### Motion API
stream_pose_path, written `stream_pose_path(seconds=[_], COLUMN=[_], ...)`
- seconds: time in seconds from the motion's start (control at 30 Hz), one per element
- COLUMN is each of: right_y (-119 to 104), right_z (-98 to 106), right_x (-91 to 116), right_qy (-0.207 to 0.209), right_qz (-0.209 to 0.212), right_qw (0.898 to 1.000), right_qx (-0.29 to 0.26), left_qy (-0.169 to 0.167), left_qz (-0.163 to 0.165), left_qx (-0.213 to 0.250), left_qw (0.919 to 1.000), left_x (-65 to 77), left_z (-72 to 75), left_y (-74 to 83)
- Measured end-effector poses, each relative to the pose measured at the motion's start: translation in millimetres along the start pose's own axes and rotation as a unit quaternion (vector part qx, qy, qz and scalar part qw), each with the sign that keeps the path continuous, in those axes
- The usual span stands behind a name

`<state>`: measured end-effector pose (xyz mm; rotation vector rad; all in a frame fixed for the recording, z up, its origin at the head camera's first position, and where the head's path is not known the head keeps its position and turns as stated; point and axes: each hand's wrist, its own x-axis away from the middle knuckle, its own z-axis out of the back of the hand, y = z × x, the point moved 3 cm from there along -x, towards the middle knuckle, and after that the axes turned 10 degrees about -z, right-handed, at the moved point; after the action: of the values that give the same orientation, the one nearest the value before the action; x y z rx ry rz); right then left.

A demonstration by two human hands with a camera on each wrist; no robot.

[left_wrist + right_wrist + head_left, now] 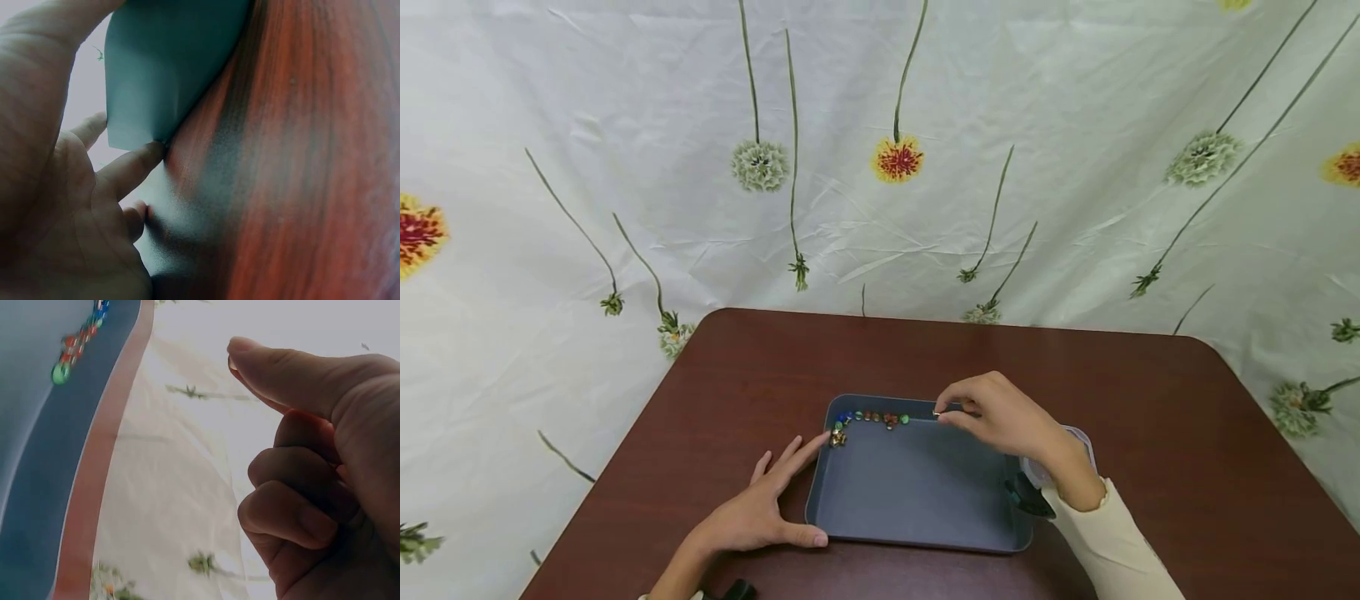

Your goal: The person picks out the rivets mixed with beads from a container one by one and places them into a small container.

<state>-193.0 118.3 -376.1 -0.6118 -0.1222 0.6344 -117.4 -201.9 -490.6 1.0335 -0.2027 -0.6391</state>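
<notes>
A grey-blue tray (917,492) lies on the table. Along its far edge runs a row of small shiny balls (877,417) in blue, green and red, with gold ones (838,437) at the far left corner. My left hand (760,508) has its fingers spread, fingertips and thumb against the tray's left side. Over the far right part of the tray, my right hand (1000,417) pinches a tiny shiny piece between thumb and index finger; it is mostly hidden, and I cannot tell its kind. A green ball (60,373) ends the row in the right wrist view.
Behind my right wrist, a clear plastic container (1081,439) stands partly hidden at the tray's right side. The brown table (775,358) has rounded far corners. A white flower-print cloth (850,208) hangs beyond it.
</notes>
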Motion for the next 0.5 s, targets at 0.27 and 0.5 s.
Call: stream_pose_path(seconds=[0.27,0.5], right_y=[31,52], right_z=[21,28], right_x=[33,50], right_qy=[0.038,0.052], right_qz=[-0.026,-0.061], right_qw=[0.999,0.997], right_qx=[0.004,0.001], left_qy=[0.000,0.000], left_qz=[0.001,0.000], left_qx=[0.004,0.004], left_qw=[1.0000,1.0000], left_x=[0.9,-0.3], left_z=[0.2,-0.1], left_y=[-0.5,-0.5])
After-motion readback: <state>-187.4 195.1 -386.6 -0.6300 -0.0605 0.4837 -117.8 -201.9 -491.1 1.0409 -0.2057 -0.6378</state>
